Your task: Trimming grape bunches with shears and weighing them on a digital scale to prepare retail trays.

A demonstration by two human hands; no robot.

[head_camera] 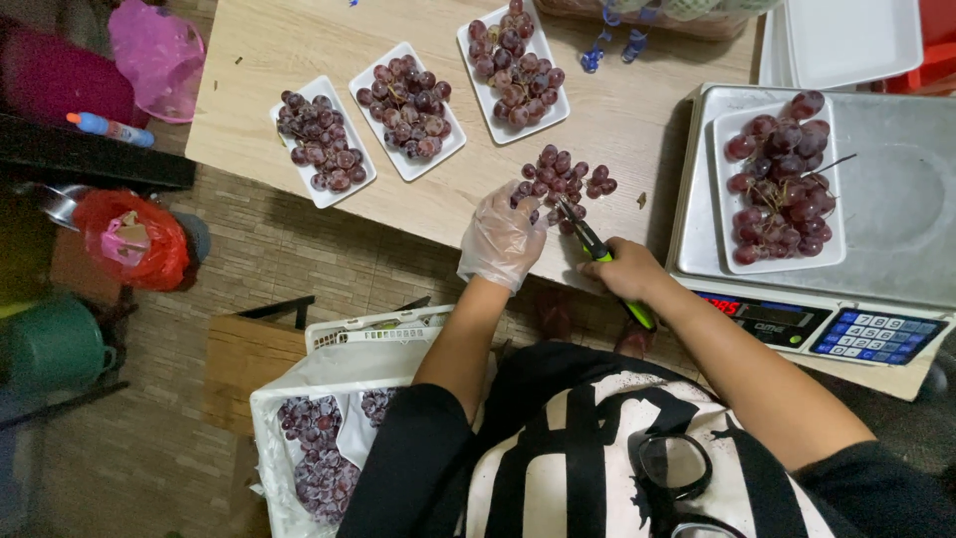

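Note:
My left hand point(501, 237), in a thin clear glove, holds a bunch of dark red grapes point(560, 177) lying on the wooden table point(299, 50). My right hand point(625, 271) is bare and grips green-handled scissors point(595, 249), whose blades reach into the bunch. To the right, a white tray of grapes point(779, 189) rests on a metal digital scale point(896, 199).
Three white trays of grapes point(324, 140) point(406, 110) point(514, 68) lie in a row on the table. A white crate point(329, 438) lined with plastic holds more grapes below left. Empty white trays point(846, 40) are stacked top right. Red point(129, 239) and pink point(159, 55) bags sit at left.

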